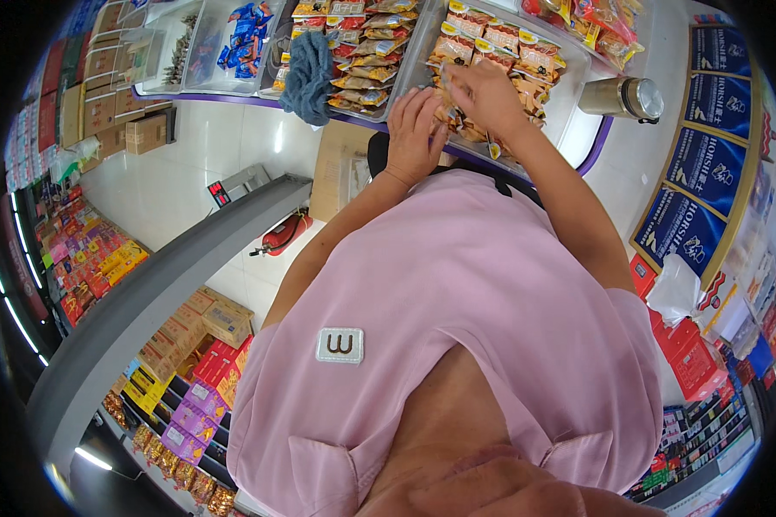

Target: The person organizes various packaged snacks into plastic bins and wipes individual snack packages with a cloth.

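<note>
A clear plastic bin [566,119] in front of me holds rows of small orange-and-white snack packets [533,55]. My left hand [414,129] lies at the near left corner of this bin, fingers extended and thumb apart, beside the nearest packets. My right hand [488,97] reaches over the packets with bent fingers, its fingertips close to those of the left. Whether a packet is pinched in the right hand is hidden by the fingers. A second bin to the left holds yellow-and-brown snack bags [365,68], with a blue-grey cloth [308,77] draped over its front.
A steel flask [621,99] stands right of the bin. Blue-wrapped snacks [244,40] fill a bin farther left. A purple edge [598,145] runs along the display front. A grey rail [187,249] and a fire extinguisher [286,234] are at left, blue printed cartons [708,168] at right.
</note>
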Tool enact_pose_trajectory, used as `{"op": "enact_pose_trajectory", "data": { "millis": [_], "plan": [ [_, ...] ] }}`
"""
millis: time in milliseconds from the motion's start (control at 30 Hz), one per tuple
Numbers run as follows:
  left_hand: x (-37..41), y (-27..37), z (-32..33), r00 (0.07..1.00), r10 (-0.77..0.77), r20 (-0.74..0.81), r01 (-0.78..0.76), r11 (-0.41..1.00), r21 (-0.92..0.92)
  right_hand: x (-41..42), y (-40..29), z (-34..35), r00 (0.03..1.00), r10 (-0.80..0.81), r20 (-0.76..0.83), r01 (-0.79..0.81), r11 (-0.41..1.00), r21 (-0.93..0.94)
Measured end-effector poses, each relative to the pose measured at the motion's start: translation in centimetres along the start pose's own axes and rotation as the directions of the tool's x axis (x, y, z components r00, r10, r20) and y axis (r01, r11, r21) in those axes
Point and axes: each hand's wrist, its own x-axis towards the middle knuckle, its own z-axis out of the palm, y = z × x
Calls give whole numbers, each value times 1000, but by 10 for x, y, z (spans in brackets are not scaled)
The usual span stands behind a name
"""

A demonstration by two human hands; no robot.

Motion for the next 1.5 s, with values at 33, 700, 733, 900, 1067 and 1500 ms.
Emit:
{"op": "enact_pose_trajectory", "data": {
  "millis": [33,700,733,900,1067,1500],
  "plan": [
    [-1,2,1,1000,1,-23,-1,1000,-2,-11,0,9,999,6,39,-7,999,31],
    [14,6,9,983,-50,177,17,983,184,53,42,50,997,-79,11,77,914,-398],
    [14,7,8,981,-60,185,25,983,184,53,41,47,996,-71,49,85,905,-416],
    [12,6,7,983,-48,175,18,985,170,44,25,25,993,-57,101,93,910,-405],
    [11,5,8,985,-29,168,1,987,162,31,43,25,957,-217,-193,116,894,-432],
    [10,0,8,983,-11,185,-14,991,135,38,48,41,841,516,-161,-500,856,134]
  ]
}}
